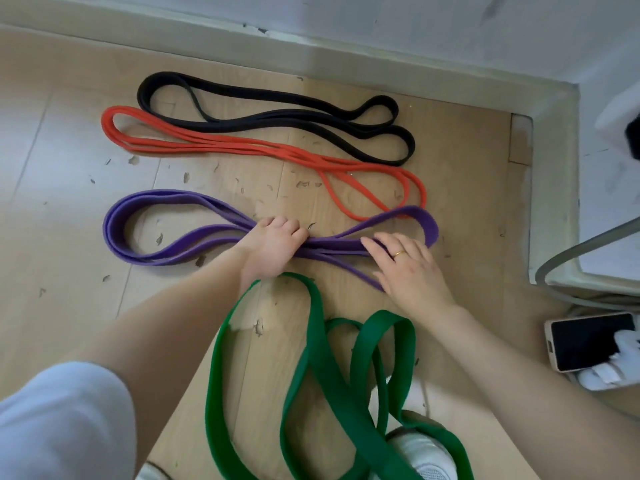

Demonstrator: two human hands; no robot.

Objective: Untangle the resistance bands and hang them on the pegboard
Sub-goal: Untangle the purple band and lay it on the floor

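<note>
Several resistance bands lie on a wooden floor. A black band (pixel 277 114) lies farthest from me, folded long. A red band (pixel 242 145) lies just nearer. The purple band (pixel 145 226) sits below it, pinched in the middle. My left hand (pixel 273 247) is closed around that pinched middle. My right hand (pixel 408 268) rests flat, fingers spread, on the purple strands to the right. A wide green band (pixel 318 358) lies looped and crossed over itself nearest me, partly over a white shoe (pixel 424 452). No pegboard is in view.
A pale baseboard (pixel 346 60) runs along the far wall and turns a corner at the right. A phone (pixel 588 341) lies on white items at the right edge. A grey curved tube (pixel 581 247) and white furniture stand at right. My knee in white fabric (pixel 62 424) fills the lower left.
</note>
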